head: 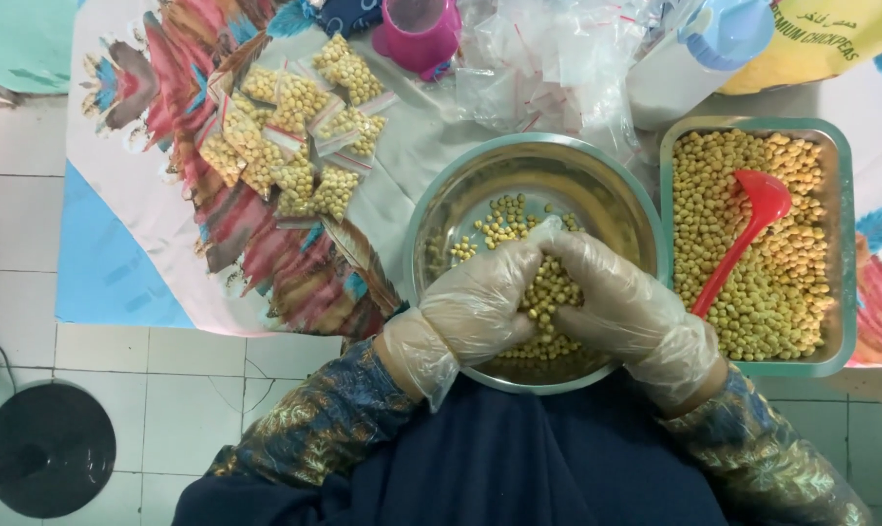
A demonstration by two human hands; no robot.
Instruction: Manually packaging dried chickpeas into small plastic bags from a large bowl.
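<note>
Hands in thin clear plastic gloves meet over the round steel bowl (431, 209): the left hand (480, 302) and the right hand (626, 312) are closed together on a small clear bag of chickpeas (548, 282), fingertips pinching at its top near the bowl's middle. The bag sits low above the loose chickpeas (495, 226) lying in the bowl. To do this well, I judge the bag should be kept upright and right over the bowl, so any peas that slip fall back in, and the top strip should be pressed flat from one end to the other with no pea caught in it.

Just beside the bowl, toward the right edge of the tabletop, a green-rimmed rectangular tray (845, 244) holds many more peas, with a red ladle (748, 234) lying in them. Toward the far left, filled small bags (300, 131) lie in a heap on the patterned cloth (129, 205). Empty clear bags (543, 58) and a pink cup (420, 37) sit at the far edge.
</note>
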